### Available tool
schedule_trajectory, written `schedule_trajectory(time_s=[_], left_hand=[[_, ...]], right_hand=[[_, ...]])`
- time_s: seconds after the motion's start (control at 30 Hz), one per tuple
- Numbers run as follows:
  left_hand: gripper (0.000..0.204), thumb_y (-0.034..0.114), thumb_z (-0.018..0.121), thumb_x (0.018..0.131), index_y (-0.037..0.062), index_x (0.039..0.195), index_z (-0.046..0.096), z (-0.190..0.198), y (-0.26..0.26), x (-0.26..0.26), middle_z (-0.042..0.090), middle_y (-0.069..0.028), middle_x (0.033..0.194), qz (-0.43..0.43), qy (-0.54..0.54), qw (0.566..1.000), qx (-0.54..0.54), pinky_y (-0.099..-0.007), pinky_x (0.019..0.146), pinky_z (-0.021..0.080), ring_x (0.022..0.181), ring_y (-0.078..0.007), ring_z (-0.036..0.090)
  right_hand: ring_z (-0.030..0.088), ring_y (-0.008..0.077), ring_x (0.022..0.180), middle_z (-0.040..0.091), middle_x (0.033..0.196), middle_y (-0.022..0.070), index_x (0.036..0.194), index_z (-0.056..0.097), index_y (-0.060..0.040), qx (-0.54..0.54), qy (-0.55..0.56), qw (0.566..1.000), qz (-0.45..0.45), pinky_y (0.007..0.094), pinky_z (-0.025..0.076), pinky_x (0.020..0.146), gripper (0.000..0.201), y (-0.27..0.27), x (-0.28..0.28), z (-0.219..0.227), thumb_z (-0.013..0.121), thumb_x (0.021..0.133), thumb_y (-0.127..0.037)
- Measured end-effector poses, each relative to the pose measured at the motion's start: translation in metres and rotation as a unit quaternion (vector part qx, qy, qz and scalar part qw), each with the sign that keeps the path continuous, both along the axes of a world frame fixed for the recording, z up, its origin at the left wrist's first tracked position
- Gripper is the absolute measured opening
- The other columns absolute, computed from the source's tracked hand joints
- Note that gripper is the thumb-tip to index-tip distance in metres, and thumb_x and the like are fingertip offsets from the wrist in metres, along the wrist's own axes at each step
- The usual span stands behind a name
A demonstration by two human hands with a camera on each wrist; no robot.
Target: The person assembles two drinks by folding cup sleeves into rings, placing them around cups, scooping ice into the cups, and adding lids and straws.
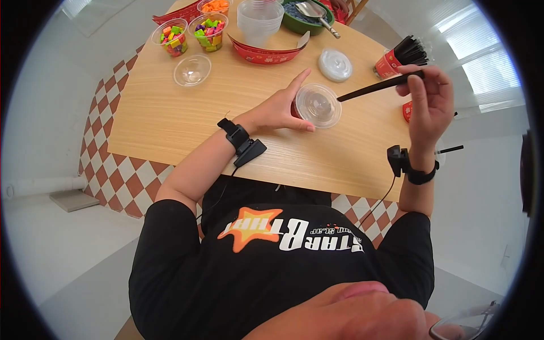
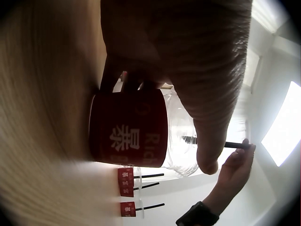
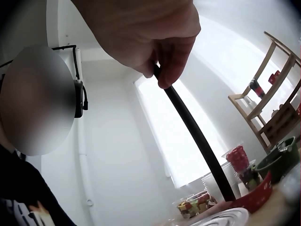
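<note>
My left hand point(image 1: 277, 110) is wrapped round a clear plastic cup with a red paper sleeve point(image 2: 129, 127), which stands upright on the table. Its clear lid point(image 1: 318, 106) faces up, and the left thumb lies along the lid's side in the left wrist view. Above the table on the right, my right hand point(image 1: 429, 102) pinches a black straw point(image 1: 379, 86) near its upper end. The straw slants down to the left, its lower tip overlapping the lid's right edge in the head view. In the right wrist view the straw point(image 3: 195, 127) points down toward the lid.
Black straws point(image 1: 411, 51) fill a red-sleeved holder at the right. A stack of lids point(image 1: 335, 65), a red paper tray point(image 1: 266, 55) and a green bowl point(image 1: 289, 24) stand farther back. Cups of colourful cubes point(image 1: 208, 35) and a clear dome lid point(image 1: 192, 71) are at the left.
</note>
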State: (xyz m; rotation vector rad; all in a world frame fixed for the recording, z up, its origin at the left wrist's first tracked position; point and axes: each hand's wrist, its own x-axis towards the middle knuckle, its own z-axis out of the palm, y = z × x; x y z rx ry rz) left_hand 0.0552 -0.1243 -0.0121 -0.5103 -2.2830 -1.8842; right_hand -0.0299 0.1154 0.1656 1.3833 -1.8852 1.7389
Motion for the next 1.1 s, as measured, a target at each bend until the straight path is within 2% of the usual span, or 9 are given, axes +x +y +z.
schedule_trajectory(time_s=[0.2, 0.27, 0.7, 0.73, 0.77, 0.9, 0.97, 1.03, 1.1], left_hand=[[0.123, 0.036, 0.091, 0.066, 0.0010, 0.155, 0.013, 0.006, 0.000, 0.005, 0.061, -0.0207, 0.120, 0.005, -0.034, 0.999, 0.007, -0.0310, 0.092, 0.047, 0.106, -0.0237, 0.060], [0.115, 0.023, 0.091, 0.068, 0.0060, 0.155, 0.018, 0.007, 0.000, 0.005, 0.051, -0.0187, 0.140, -0.009, -0.076, 0.997, 0.019, -0.0358, 0.109, 0.038, 0.130, -0.0241, 0.048], [0.108, 0.022, 0.091, 0.069, 0.0050, 0.151, 0.023, 0.009, 0.003, 0.006, 0.050, -0.0155, 0.139, -0.023, -0.078, 0.995, 0.051, -0.0352, 0.107, 0.042, 0.129, -0.0220, 0.049], [0.107, 0.028, 0.091, 0.069, 0.0036, 0.150, 0.025, 0.006, 0.004, 0.005, 0.055, -0.0169, 0.132, -0.010, -0.048, 0.998, 0.039, -0.0337, 0.100, 0.046, 0.120, -0.0220, 0.055], [0.107, 0.034, 0.091, 0.068, 0.0022, 0.148, 0.027, 0.008, 0.004, 0.005, 0.060, -0.0183, 0.126, 0.001, -0.018, 0.999, 0.026, -0.0322, 0.094, 0.050, 0.111, -0.0220, 0.061], [0.106, 0.034, 0.091, 0.068, 0.0014, 0.147, 0.028, 0.012, 0.005, 0.007, 0.059, -0.0196, 0.128, 0.005, 0.032, 0.999, -0.034, -0.0336, 0.097, 0.048, 0.115, -0.0249, 0.060], [0.106, 0.034, 0.092, 0.067, 0.0006, 0.146, 0.029, 0.010, 0.006, 0.007, 0.059, -0.0200, 0.129, 0.017, 0.072, 0.996, -0.045, -0.0350, 0.100, 0.046, 0.118, -0.0278, 0.059], [0.107, 0.034, 0.092, 0.066, 0.0008, 0.146, 0.029, 0.011, 0.005, 0.007, 0.058, -0.0197, 0.130, 0.017, 0.069, 0.997, -0.040, -0.0355, 0.102, 0.045, 0.120, -0.0284, 0.058], [0.107, 0.034, 0.092, 0.066, 0.0010, 0.146, 0.029, 0.012, 0.005, 0.007, 0.057, -0.0194, 0.131, 0.015, 0.066, 0.997, -0.034, -0.0360, 0.104, 0.044, 0.123, -0.0291, 0.056]], right_hand=[[0.068, 0.0125, 0.080, 0.068, 0.107, 0.0168, 0.115, 0.046, 0.0003, 0.011, -0.027, 0.999, 0.045, 0.0237, 0.057, 0.073, 0.021, -0.014, 0.015, -0.030, 0.058, 0.098, 0.000], [0.068, 0.0125, 0.080, 0.068, 0.106, 0.0167, 0.115, 0.046, 0.0003, 0.012, -0.027, 0.998, 0.047, 0.0237, 0.057, 0.073, 0.021, -0.012, 0.019, -0.025, 0.058, 0.097, 0.000], [0.068, 0.0133, 0.082, 0.069, 0.099, 0.0135, 0.110, 0.047, -0.0005, 0.023, -0.078, 0.997, 0.015, 0.0233, 0.056, 0.073, 0.020, -0.012, 0.026, -0.024, 0.061, 0.097, -0.004], [0.068, 0.0133, 0.082, 0.069, 0.099, 0.0135, 0.110, 0.047, -0.0005, 0.022, -0.077, 0.997, 0.014, 0.0233, 0.056, 0.073, 0.020, -0.014, 0.026, -0.028, 0.061, 0.097, -0.004], [0.068, 0.0136, 0.081, 0.069, 0.097, 0.0130, 0.109, 0.047, -0.0005, 0.065, -0.083, 0.994, 0.001, 0.0236, 0.056, 0.072, 0.021, -0.015, 0.026, -0.035, 0.063, 0.096, -0.005], [0.068, 0.0138, 0.076, 0.070, 0.088, 0.0111, 0.105, 0.049, -0.0005, 0.146, -0.052, 0.988, -0.001, 0.0235, 0.054, 0.068, 0.023, -0.024, 0.024, -0.072, 0.067, 0.093, -0.005], [0.068, 0.0155, 0.085, 0.069, 0.099, 0.0129, 0.111, 0.047, -0.0018, 0.173, -0.114, 0.978, 0.000, 0.0270, 0.054, 0.074, 0.032, -0.020, 0.024, -0.084, 0.072, 0.090, -0.008], [0.062, 0.0210, 0.109, 0.060, 0.124, 0.0174, 0.133, 0.040, -0.0029, 0.146, -0.011, 0.989, -0.023, 0.0350, 0.050, 0.091, 0.066, -0.021, 0.025, -0.092, 0.080, 0.083, -0.017], [0.054, 0.0247, 0.120, 0.049, 0.136, 0.0185, 0.142, 0.031, -0.0042, 0.198, -0.013, 0.980, -0.026, 0.0383, 0.045, 0.099, 0.084, -0.017, 0.032, -0.096, 0.083, 0.079, -0.021]])
